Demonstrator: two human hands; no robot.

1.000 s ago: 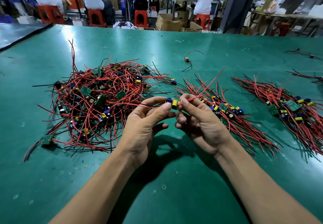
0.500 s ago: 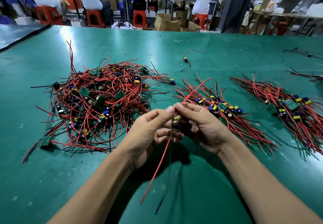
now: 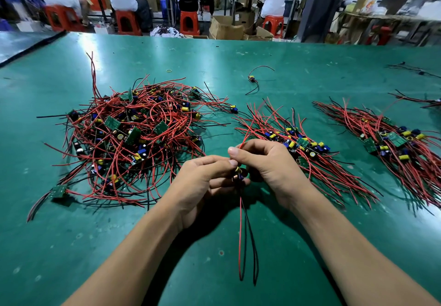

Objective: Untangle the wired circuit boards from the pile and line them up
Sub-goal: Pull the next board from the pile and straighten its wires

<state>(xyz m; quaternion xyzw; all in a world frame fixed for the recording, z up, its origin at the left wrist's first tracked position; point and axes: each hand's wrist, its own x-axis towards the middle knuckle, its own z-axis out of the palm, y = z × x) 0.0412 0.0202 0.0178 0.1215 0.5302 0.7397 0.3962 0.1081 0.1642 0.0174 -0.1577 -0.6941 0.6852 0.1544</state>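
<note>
Wires (image 3: pixel 241 234) now hang straight down
Left hand (image 3: pixel 202 182) grips a circuit board (image 3: pixel 238 175); right hand (image 3: pixel 270 165) pinches a red wire (image 3: pixel 245 136) on its far side.

- tangled pile (image 3: pixel 133 138): left of centre, on the table (image 3: pixel 71 258).
- first lined-up bundle (image 3: pixel 300 145): right of centre; second bundle (image 3: pixel 393 141): right edge.
- lone board (image 3: pixel 251 79): above centre.
- held board (image 3: pixel 238 174): between left hand (image 3: pixel 202 181) and right hand (image 3: pixel 269 165), lower centre.
</note>
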